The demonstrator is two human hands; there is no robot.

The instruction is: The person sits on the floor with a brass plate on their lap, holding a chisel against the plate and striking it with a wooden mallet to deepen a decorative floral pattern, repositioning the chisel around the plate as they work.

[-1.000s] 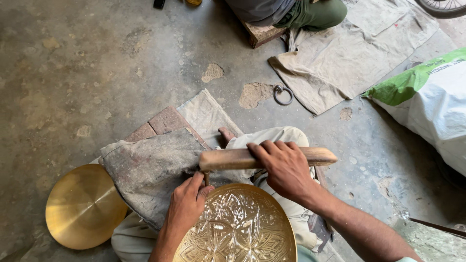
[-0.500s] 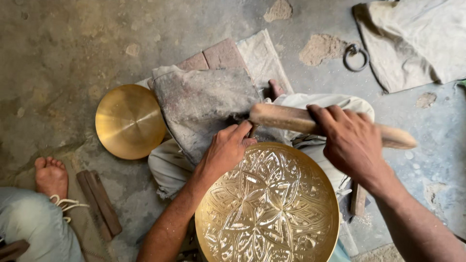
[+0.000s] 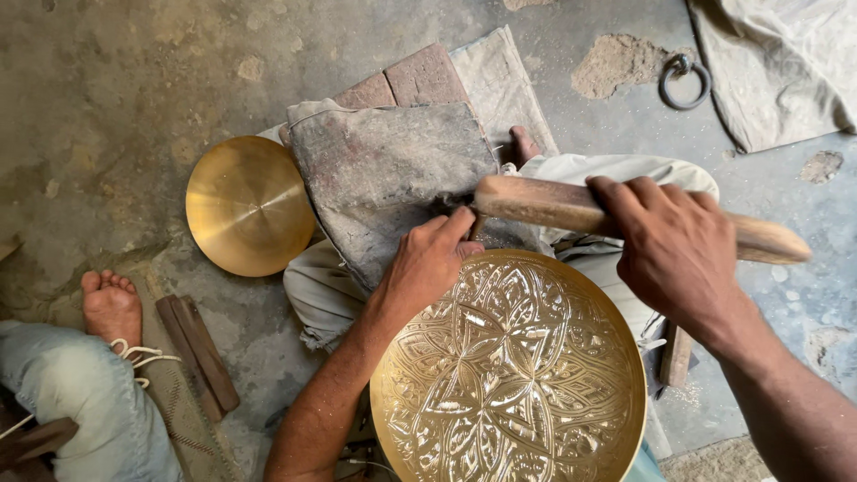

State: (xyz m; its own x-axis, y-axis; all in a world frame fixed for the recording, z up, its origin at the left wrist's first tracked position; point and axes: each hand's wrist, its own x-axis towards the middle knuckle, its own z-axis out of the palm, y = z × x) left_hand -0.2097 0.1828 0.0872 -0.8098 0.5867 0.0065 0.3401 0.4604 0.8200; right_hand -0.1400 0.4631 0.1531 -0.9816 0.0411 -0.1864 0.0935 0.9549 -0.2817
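While right fingers (image 3: 625,201) clamp the wooden mallet (image 3: 571,207), left fingers (image 3: 451,228) pinch beneath it

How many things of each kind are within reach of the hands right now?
Engraved brass plate: 1
Plain brass dish: 1
Wooden mallet, gripped by the right hand: 1
Grey cloth pad, by the left hand: 1
Bricks: 2
Iron ring: 1
Total: 7
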